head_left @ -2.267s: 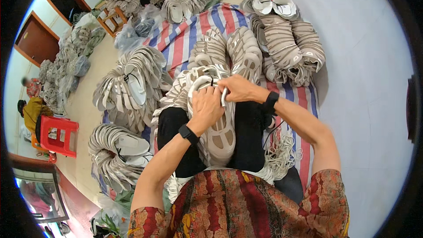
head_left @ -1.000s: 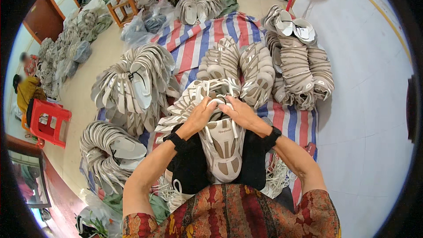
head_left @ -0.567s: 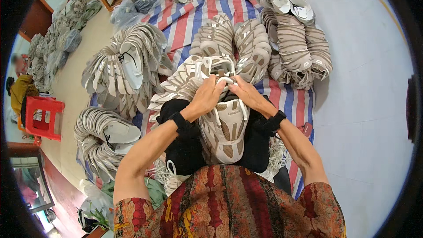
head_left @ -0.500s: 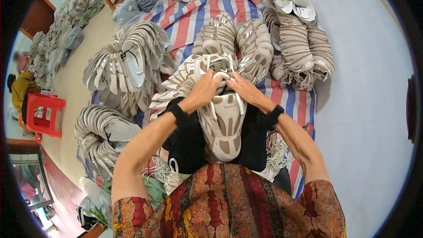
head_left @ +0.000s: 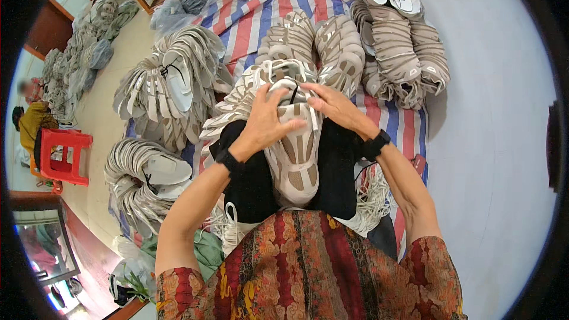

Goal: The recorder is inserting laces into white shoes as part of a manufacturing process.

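Note:
A beige and white sneaker upper (head_left: 298,166) lies between my black-clad knees, its toe toward me, with brown mesh panels. At its far end a black cord (head_left: 294,93) shows over the pale opening. My left hand (head_left: 265,123) rests over the left side of the upper, fingers apart and thumb stretched across it. From the right, my right hand (head_left: 336,108) reaches over the opening, its fingers extended and thumb apart from them. Beyond both hands runs a bundle of nested uppers (head_left: 240,104), joined up to the one before me.
More bundled uppers stand left (head_left: 178,83) and right (head_left: 397,53) on a striped sheet (head_left: 240,21). White laces (head_left: 374,201) lie by my right knee. A red stool (head_left: 65,154) is at far left, near a person in a mustard top (head_left: 34,127).
My hands have come apart from their close grip at the shoe opening. The left fingers have spread and the left thumb now lies lower across the upper; the right hand has opened out.

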Demonstrator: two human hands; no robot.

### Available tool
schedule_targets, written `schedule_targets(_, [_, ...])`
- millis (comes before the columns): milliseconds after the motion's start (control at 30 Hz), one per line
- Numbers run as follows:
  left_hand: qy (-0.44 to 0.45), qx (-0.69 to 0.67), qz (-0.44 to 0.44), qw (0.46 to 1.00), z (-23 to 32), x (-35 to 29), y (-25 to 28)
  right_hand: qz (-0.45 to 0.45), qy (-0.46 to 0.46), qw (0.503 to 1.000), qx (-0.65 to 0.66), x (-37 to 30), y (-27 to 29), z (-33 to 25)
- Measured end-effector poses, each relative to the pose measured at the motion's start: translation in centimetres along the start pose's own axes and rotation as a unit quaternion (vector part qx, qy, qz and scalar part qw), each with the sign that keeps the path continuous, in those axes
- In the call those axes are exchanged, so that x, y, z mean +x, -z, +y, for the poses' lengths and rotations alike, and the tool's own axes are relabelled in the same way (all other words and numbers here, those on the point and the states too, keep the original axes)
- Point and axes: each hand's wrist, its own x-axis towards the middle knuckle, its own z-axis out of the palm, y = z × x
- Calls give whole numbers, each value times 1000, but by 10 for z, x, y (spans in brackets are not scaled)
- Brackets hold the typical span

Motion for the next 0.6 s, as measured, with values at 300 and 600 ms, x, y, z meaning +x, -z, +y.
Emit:
schedule_targets(300, [-69, 127, 180, 973, 43, -39, 26, 145, -38, 989, -17, -52, -6, -19])
schedule_targets(600, [-164, -121, -298, 933, 115, -232, -23, 17, 0, 998, -62, -181, -85, -68])
